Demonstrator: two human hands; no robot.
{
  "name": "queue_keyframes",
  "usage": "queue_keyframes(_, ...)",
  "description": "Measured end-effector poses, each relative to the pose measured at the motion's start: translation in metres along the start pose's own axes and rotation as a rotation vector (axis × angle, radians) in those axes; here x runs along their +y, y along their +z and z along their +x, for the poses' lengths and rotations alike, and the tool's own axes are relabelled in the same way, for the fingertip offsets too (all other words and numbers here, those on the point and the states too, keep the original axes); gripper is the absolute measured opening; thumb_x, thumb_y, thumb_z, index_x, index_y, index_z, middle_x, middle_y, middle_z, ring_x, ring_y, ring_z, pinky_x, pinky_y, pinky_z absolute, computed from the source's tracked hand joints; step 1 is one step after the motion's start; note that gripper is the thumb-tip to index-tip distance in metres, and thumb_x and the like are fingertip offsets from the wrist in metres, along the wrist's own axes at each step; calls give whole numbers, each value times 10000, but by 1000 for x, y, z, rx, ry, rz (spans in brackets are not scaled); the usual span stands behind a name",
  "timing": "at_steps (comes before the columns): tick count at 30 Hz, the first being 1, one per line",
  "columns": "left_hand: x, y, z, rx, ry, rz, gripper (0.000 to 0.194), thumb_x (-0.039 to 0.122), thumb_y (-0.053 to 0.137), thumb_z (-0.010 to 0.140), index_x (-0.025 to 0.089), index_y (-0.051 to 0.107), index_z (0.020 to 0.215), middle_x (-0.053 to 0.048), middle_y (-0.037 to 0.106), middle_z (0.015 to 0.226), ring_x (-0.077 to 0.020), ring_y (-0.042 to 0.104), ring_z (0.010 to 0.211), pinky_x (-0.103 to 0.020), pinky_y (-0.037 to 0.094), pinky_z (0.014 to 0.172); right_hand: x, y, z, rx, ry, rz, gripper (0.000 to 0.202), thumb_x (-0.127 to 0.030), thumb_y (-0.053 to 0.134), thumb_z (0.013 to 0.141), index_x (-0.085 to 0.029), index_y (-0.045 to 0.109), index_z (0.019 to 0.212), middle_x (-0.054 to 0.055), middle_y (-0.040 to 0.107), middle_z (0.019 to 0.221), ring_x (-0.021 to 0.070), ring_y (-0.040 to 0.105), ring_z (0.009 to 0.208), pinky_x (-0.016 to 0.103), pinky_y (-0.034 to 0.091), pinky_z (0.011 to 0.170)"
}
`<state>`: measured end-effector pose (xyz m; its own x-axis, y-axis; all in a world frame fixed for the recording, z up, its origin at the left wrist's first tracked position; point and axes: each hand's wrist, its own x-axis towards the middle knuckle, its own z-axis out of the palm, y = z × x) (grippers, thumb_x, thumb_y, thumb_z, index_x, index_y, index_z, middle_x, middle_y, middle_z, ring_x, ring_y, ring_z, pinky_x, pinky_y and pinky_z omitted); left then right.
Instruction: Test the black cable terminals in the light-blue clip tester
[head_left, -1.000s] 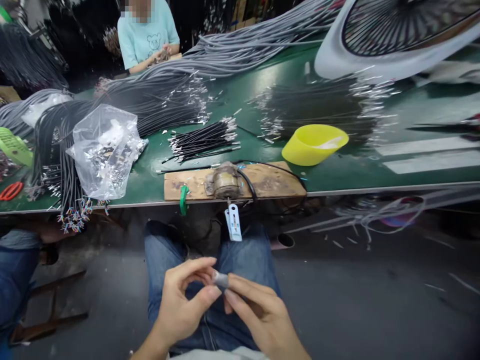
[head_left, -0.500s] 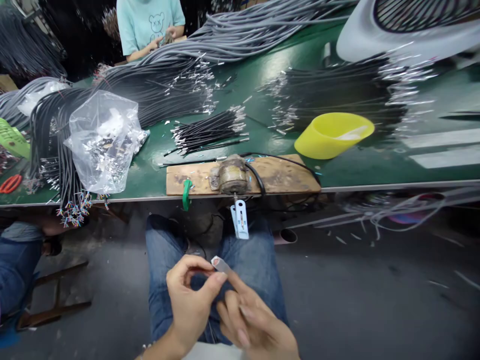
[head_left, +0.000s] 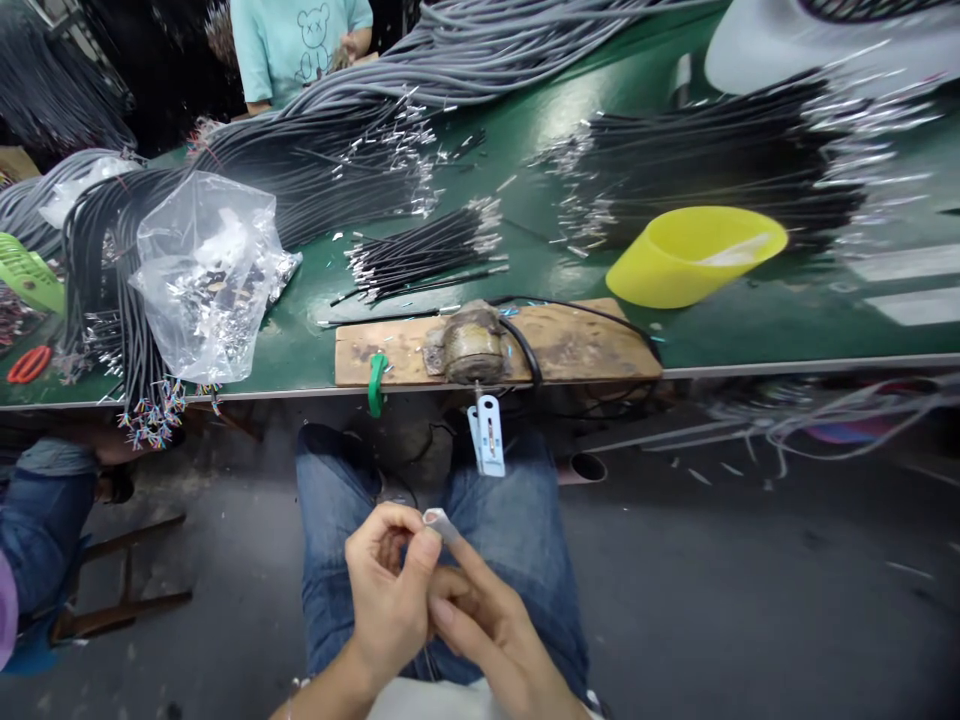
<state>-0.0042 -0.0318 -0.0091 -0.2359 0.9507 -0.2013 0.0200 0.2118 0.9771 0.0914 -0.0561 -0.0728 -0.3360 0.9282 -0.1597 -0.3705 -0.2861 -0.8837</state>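
Over the lap, the left hand [head_left: 390, 590] pinches a small grey sleeve [head_left: 437, 521] fitted on the right hand's [head_left: 487, 630] extended forefinger; both hands touch.

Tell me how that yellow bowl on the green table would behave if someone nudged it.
The yellow bowl already lies tipped on its side, so a nudge would probably make it rock or roll. It looks like thin plastic and nearly empty, so likely light. The smooth green table would probably let it slide easily.
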Motion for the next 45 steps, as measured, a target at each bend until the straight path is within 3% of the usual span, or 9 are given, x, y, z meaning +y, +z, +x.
queue_keyframes(5, 3, 0, -5, -70, 0, -40, 455, 651, 471, 745, 200, 438, 701, -21, 485, 638, -140, 513, 587, -265, 453, 566, -21, 1, 10, 34, -67, -367, 361, -353, 545, 820, -260, 606, 1163, 30, 665, 695, 159, 603, 606, 268, 525, 616)
queue_keyframes(14, 8, -32, -6, -160, 11, -141, 557, 736, 495, 649, 192, 436, 550, 5, 400, 495, -122, 424, 489, -277, 393, 505, -44, 3, 21, 166, -422, -721, 278, -180, 486, 838, -206, 662, 1052, 0, 638, 580, 126, 566, 463, 201, 481, 462)
queue_keyframes(23, 11, -29, 13, -232, -82, -129, 270, 329, 734, 659, 125, 676, 493, 16, 399, 471, -80, 334, 507, -236, 260, 496, -43, -2, 27, 65, -658, -946, 286, -45, 421, 835, -184, 657, 916, 5, 555, 560, 135, 515, 496, 227, 415, 481)
queue_keyframes(31, 2, -35, 25, -302, -468, -527, 280, 310, 616, 766, 64, 715, 676, 71, 310, 409, 13, 118, 334, -146, 86, 320, -32, -16, 31, -65, -833, -1063, 279, -34, 421, 829, -163, 662, 882, -11, 466, 492, 133, 414, 463, 234, 321, 441)
queue_keyframes(37, 6, -47, 36, -392, -753, -990, 575, 430, 464, 838, -70, 566, 1102, -17, 612, 577, 71, 206, 248, 0, 208, 248, -32, -25, 33, -119, -739, -831, 313, 2, 399, 782, -158, 653, 871, -28, 477, 473, 118, 438, 437, 222, 355, 452)
queue_keyframes(39, 7, -57, 40, -387, -653, -1367, 578, 395, 423, 879, -42, 430, 1258, -33, 689, 628, 55, 367, 248, 25, 249, 253, -29, -23, 30, -169, -709, -760, 301, -15, 395, 769, -165, 656, 753, -25, 469, 453, 117, 433, 428, 228, 349, 447)
queue_keyframes(42, 9, -75, 48, -314, -178, -1650, 642, 309, 419, 882, 69, 163, 1420, 18, 739, 801, 18, 555, 373, 22, 380, 337, -19, -17, 19, -310, -605, -615, 328, -71, 372, 768, -169, 640, 606, -24, 431, 412, 114, 408, 408, 238, 333, 441)
queue_keyframes(43, 10, -79, 49, -290, -17, -1599, 642, 251, 384, 893, 47, 89, 1426, 25, 738, 852, 24, 586, 422, 34, 410, 392, -15, -16, 15, -307, -530, -586, 327, -92, 378, 774, -164, 652, 610, -20, 437, 417, 115, 417, 417, 239, 342, 450)
queue_keyframes(45, 12, -79, 46, -215, 19, -1059, 538, 312, 483, 862, 87, 373, 1338, 44, 734, 825, 34, 620, 527, 49, 435, 499, -9, -14, 10, -187, -343, -539, 278, -144, 428, 780, -152, 695, 703, -10, 471, 454, 116, 439, 439, 232, 358, 452)
